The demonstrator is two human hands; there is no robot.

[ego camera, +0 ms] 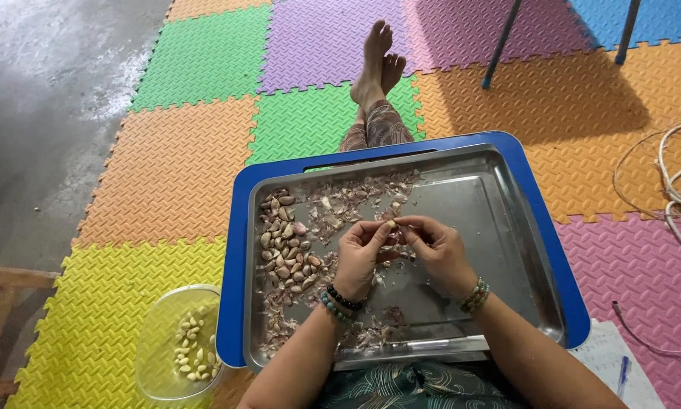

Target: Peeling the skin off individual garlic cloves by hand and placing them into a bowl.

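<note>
My left hand (361, 254) and my right hand (435, 250) meet over a steel tray (499, 227), both pinching one small garlic clove (391, 225) at the fingertips. A pile of unpeeled cloves (287, 246) lies along the tray's left side. Loose papery skins (355, 198) are scattered across the tray's far left part and near edge. Both wrists wear bead bracelets.
The steel tray rests on a blue tray (234, 250) on my lap. A clear bowl (155, 363) with peeled cloves sits on the foam mat at lower left. My legs stretch ahead. Cords lie at right, blue table legs at top, paper and pen at lower right.
</note>
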